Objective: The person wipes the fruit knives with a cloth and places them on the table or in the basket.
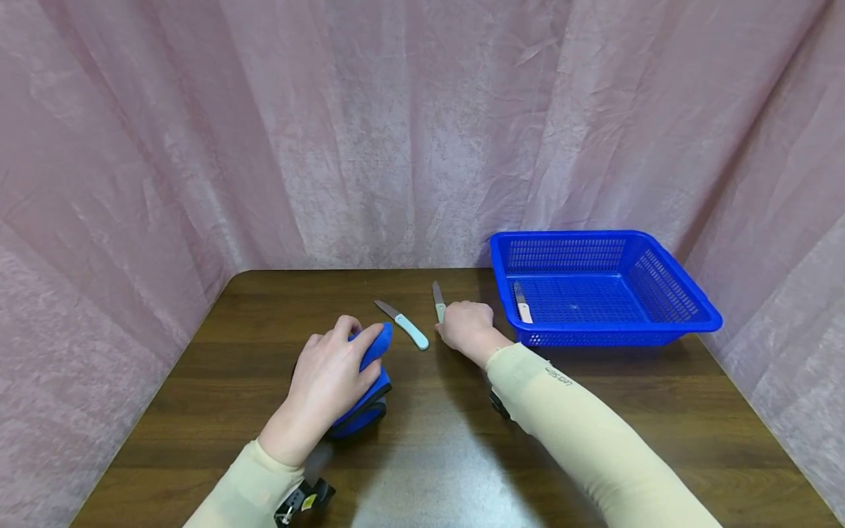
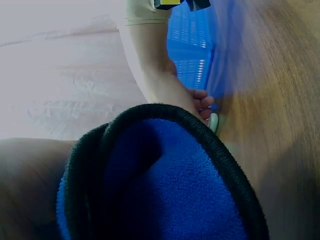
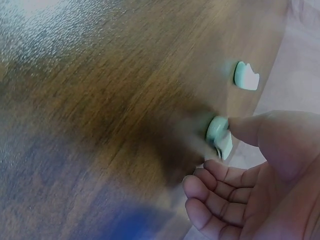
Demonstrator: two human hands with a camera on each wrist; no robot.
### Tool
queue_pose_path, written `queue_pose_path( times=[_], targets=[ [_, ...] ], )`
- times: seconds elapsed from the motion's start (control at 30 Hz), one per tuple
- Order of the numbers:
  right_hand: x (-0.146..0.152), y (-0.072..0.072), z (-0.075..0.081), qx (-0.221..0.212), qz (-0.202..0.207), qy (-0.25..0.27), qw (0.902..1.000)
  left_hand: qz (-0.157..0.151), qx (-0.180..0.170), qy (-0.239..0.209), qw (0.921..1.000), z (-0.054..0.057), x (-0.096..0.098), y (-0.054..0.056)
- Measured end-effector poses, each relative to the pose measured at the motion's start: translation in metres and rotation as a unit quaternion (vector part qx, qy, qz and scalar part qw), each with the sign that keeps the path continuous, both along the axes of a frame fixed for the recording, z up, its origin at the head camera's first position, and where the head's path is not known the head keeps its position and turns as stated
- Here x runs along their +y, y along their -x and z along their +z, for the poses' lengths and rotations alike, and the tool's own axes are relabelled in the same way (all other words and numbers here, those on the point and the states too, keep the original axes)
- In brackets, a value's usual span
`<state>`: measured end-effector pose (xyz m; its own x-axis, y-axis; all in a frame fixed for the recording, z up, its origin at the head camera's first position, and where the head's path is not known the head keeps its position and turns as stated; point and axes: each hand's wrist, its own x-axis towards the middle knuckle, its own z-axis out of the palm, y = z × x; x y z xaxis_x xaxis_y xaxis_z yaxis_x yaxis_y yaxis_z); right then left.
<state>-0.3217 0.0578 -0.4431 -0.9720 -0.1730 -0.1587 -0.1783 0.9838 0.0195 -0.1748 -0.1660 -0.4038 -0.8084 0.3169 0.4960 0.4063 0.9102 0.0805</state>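
Surface (image 1: 436,477), blue basket (image 1: 607,336), blue cloth (image 2: 175,185), green-handled knife (image 1: 439,299)
The cloth is held by the left grip (image 1: 330,374). Left of the basket, the knife is laid under the nearer right grip (image 1: 469,326), blade (image 1: 437,293) pointed away; whether its handle (image 3: 217,129) is pinched cannot be told.

Two grips. Three knives: one knife (image 1: 439,299) at the right grip (image 1: 469,327), one knife (image 1: 405,325) left of it, one knife (image 1: 521,303) inside one basket (image 1: 594,336) right of it. One cloth (image 2: 172,185) in the left grip (image 1: 330,374). One table (image 1: 251,352).
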Motion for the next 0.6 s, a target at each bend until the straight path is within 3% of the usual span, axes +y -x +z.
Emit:
queue_pose_path(
  times=[0.03,0.07,0.13,0.27,0.3,0.37,0.6],
  targets=[
    [0.000,0.001,-0.001,0.001,0.001,-0.001,1.0000,-0.001,0.000,0.000,1.0000,0.000,0.000,0.000],
    [0.003,0.010,-0.014,0.016,0.007,0.004,0.9998,-0.002,0.001,-0.001,1.0000,0.000,0.000,0.000],
    [0.003,0.010,-0.014,0.017,0.008,0.006,0.9998,-0.002,-0.001,-0.001,1.0000,-0.001,0.000,-0.001],
    [0.011,0.054,-0.069,0.042,0.020,0.014,0.9988,-0.001,-0.006,0.000,1.0000,-0.001,0.000,-0.002],
    [0.010,0.056,-0.067,0.033,0.017,0.013,0.9992,-0.001,-0.007,0.001,1.0000,-0.001,0.000,-0.002],
    [0.014,0.075,-0.089,0.041,0.023,0.017,0.9987,-0.002,-0.007,0.002,1.0000,-0.001,0.000,-0.003],
    [0.011,0.045,-0.053,0.032,0.025,0.020,0.9990,-0.004,-0.003,0.004,1.0000,-0.001,0.000,-0.003]
  ],
)
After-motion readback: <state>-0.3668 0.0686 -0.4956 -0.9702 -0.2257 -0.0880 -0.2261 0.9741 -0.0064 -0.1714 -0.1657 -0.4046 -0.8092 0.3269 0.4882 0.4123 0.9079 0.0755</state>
